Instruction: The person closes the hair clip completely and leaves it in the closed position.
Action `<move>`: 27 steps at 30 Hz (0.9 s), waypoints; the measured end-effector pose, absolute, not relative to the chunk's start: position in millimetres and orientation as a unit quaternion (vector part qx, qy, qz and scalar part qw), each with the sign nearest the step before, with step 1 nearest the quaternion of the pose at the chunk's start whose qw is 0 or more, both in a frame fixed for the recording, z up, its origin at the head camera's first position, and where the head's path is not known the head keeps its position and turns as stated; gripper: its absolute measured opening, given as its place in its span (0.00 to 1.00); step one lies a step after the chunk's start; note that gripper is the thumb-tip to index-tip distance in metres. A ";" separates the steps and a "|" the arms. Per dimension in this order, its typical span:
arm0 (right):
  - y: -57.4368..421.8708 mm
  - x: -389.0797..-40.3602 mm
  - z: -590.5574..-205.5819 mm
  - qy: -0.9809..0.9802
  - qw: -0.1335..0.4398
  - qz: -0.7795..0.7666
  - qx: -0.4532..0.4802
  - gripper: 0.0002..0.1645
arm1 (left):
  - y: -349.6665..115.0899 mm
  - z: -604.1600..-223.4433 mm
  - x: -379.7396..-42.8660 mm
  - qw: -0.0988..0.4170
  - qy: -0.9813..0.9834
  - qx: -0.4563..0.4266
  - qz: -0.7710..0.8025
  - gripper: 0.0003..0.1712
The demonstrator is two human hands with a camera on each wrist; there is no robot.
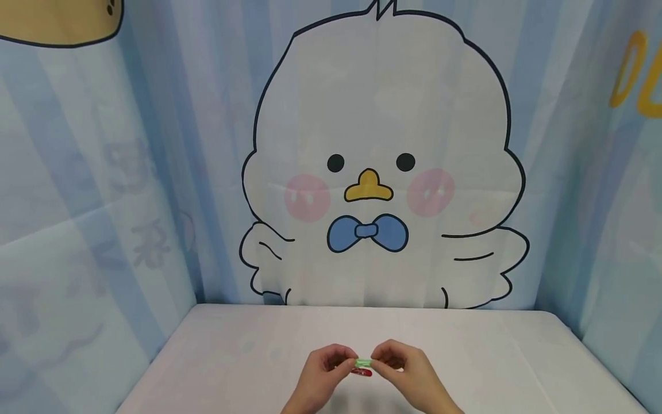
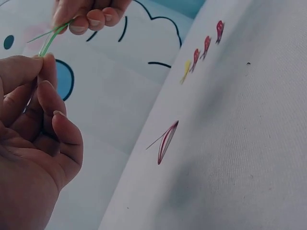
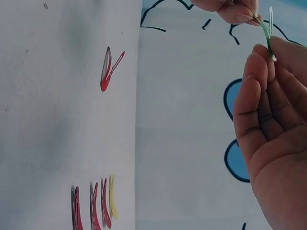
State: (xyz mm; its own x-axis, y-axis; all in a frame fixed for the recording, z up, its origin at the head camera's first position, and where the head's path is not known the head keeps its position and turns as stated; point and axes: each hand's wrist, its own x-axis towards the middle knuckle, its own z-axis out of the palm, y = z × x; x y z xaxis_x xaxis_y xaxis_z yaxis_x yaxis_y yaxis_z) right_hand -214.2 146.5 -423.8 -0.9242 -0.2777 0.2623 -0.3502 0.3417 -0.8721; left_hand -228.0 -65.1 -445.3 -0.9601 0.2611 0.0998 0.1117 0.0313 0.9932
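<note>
A green snap hair clip (image 1: 363, 363) is held between both hands above the table. My left hand (image 1: 322, 376) pinches one end with thumb and index finger, and my right hand (image 1: 411, 374) pinches the other. In the right wrist view the green clip (image 3: 265, 33) appears sprung apart, its narrow arm standing away from the frame. Below the hands a red snap hair clip (image 1: 362, 372) lies on the table; the right wrist view shows this red clip (image 3: 105, 72) with its arm spread in a V. Fingertips partly hide the green clip.
Beside the spread red clip, a row of several red hair clips (image 2: 206, 47) and a yellow hair clip (image 2: 185, 72) lies on the white table (image 1: 248, 339). The head view does not show this row. A striped blue curtain (image 1: 217, 115) with a cartoon chick surrounds the table's back and sides.
</note>
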 end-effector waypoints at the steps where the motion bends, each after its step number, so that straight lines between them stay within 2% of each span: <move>1: 145.8 -213.9 -423.5 -0.820 0.036 0.540 0.190 0.07 | -65.4 -445.4 -227.5 0.054 0.715 0.134 0.684 0.12; 7: 142.9 -211.1 -421.5 -0.818 0.075 0.539 0.185 0.07 | -67.1 -445.6 -226.5 0.051 0.702 0.149 0.695 0.13; 17: 136.6 -207.5 -425.2 -0.806 0.138 0.543 0.192 0.04 | -60.2 -447.9 -224.6 0.033 0.709 0.106 0.696 0.11; 27: 138.1 -210.3 -427.8 -0.823 0.136 0.515 0.197 0.04 | -52.7 -453.1 -223.4 0.006 0.731 0.081 0.677 0.05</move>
